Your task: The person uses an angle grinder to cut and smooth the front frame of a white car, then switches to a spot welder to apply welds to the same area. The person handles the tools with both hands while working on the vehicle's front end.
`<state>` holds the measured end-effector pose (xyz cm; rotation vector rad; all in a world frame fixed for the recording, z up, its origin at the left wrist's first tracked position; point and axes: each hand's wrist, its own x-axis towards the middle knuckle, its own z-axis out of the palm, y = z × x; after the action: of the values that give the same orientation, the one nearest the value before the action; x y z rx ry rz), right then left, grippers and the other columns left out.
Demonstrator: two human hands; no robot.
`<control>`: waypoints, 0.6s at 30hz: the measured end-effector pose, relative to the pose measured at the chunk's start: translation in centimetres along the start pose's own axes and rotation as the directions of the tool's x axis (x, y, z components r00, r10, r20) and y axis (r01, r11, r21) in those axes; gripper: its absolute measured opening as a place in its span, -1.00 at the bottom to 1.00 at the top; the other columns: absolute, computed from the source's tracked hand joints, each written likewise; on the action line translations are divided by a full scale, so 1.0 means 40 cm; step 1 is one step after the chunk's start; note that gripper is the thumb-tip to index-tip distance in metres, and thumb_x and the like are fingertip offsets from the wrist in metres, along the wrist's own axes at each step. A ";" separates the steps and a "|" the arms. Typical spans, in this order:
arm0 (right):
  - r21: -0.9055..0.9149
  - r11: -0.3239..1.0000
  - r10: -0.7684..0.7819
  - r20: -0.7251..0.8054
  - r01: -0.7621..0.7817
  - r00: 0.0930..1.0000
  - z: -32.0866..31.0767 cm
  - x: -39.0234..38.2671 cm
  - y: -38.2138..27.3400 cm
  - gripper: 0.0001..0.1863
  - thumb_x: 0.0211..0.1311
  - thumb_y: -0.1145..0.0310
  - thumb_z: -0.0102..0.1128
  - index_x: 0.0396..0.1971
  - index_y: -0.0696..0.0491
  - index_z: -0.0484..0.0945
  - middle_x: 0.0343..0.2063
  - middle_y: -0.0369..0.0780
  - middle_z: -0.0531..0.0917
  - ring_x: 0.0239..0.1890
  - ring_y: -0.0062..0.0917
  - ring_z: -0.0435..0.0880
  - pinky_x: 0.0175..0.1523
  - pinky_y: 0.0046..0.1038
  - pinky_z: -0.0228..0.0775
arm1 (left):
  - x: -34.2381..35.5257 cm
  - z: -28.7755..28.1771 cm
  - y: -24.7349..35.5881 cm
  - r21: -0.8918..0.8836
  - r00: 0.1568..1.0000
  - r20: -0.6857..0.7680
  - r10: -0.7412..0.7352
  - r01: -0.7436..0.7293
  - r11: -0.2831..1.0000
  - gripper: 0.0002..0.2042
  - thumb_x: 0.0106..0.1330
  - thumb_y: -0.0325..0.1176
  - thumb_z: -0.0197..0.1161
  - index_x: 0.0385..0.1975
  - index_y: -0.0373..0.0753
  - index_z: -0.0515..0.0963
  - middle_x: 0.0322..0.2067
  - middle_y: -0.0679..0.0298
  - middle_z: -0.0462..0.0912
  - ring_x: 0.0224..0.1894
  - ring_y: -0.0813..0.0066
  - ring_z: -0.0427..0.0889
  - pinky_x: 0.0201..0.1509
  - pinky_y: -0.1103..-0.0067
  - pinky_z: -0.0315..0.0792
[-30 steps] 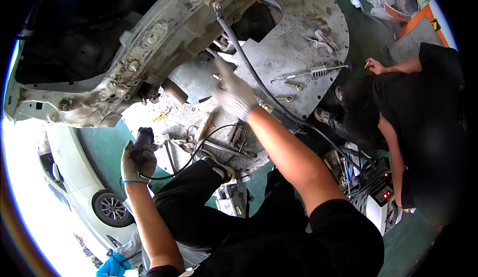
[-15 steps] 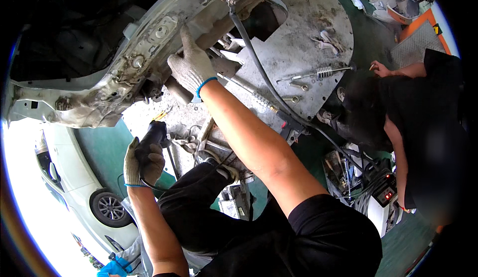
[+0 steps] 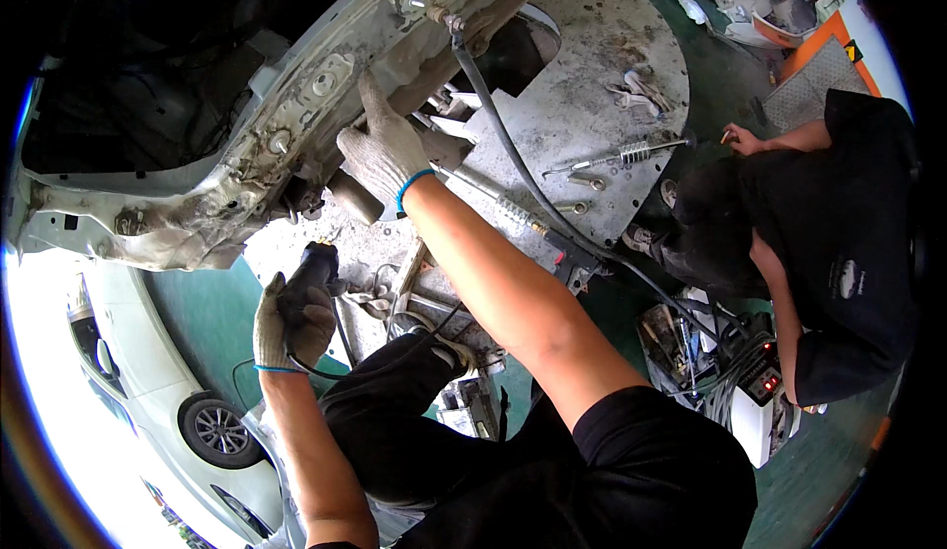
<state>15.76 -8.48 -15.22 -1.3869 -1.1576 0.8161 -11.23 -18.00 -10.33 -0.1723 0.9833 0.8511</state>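
My right hand [image 3: 385, 149], in a knitted glove with a blue cuff, reaches forward to the bare metal sill of a car body [image 3: 323, 85]. One finger is stretched out against the metal and another digit sticks out to the left; I see nothing held, though the palm side is hidden. Lower left, my gloved left hand [image 3: 278, 317] is closed around a black hand-held gun [image 3: 314, 271], its front end pointing up and away from me. A thin dark cable [image 3: 318, 372] trails from near its grip. A clamp [image 3: 449, 20] with a thick cable [image 3: 498, 105] is fixed to the sill.
A pale round metal plate [image 3: 631, 31] lies under the car body, bearing slide-hammer pullers [image 3: 634, 153] and gloves [image 3: 643, 90]. At right crouches another person [image 3: 838, 233] beside a box with a red display [image 3: 764, 381] and cables. A white car [image 3: 138, 352] stands at left.
The view has shifted slightly. My left hand and the gun sit a little lower and further right. My right hand stays at the sill. The other person has turned slightly.
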 end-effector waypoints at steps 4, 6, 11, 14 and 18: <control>0.031 0.993 0.107 0.122 -0.111 0.987 -0.023 -0.006 -0.035 0.04 0.21 0.33 0.20 0.65 -0.01 -0.14 0.18 0.31 0.57 -0.01 0.21 0.67 0.16 -0.05 0.57 | 0.008 -0.005 0.012 -0.073 0.999 0.015 -0.033 0.034 0.997 -0.40 0.40 -0.15 0.36 0.25 -0.43 0.32 -0.17 -0.02 0.57 -0.26 0.27 0.66 -0.35 0.53 0.64; 0.074 0.992 0.093 0.095 -0.100 0.991 0.000 0.010 0.013 0.00 0.25 0.33 0.21 0.65 -0.01 -0.09 0.14 0.28 0.61 -0.09 0.12 0.73 0.08 -0.07 0.63 | 0.017 0.000 0.014 -0.090 0.998 0.009 -0.058 0.058 0.994 -0.42 0.42 -0.16 0.35 0.24 -0.44 0.32 -0.19 -0.03 0.57 -0.25 0.26 0.66 -0.35 0.53 0.64; -0.124 0.970 -0.200 0.080 0.209 0.977 0.001 -0.115 0.060 -0.15 0.40 0.20 0.31 0.58 0.03 0.12 0.05 0.08 0.72 -0.16 -0.37 0.82 -0.16 -0.28 0.75 | 0.030 -0.041 0.047 -0.129 1.000 0.022 -0.012 0.015 0.992 -0.41 0.46 -0.11 0.31 0.24 -0.45 0.31 -0.18 -0.03 0.55 -0.24 0.24 0.66 -0.32 0.50 0.67; 0.058 0.998 0.000 0.464 -0.031 0.886 -0.034 -0.294 0.077 -0.37 0.44 0.04 0.29 0.44 -0.15 0.42 0.18 -0.06 0.70 0.02 -0.28 0.80 0.01 -0.28 0.72 | 0.048 -0.062 0.070 -0.067 0.993 0.047 0.106 -0.103 0.992 -0.47 0.46 -0.12 0.30 0.18 -0.43 0.35 -0.20 -0.03 0.58 -0.25 0.21 0.68 -0.35 0.51 0.67; -0.251 0.968 0.196 0.779 0.011 0.596 -0.018 -0.493 0.186 -0.29 0.40 -0.35 0.09 0.26 -0.09 0.61 0.06 -0.07 0.75 0.13 -0.14 0.70 0.31 -0.13 0.48 | 0.061 -0.085 0.117 -0.155 0.990 0.083 0.113 -0.100 0.983 -0.54 0.46 -0.15 0.29 0.05 -0.47 0.41 -0.28 0.02 0.61 -0.26 0.23 0.68 -0.35 0.52 0.67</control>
<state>12.26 -26.86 -25.00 -1.2809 -1.9383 1.5201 -16.10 -15.18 -13.07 -0.2097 0.8483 1.0241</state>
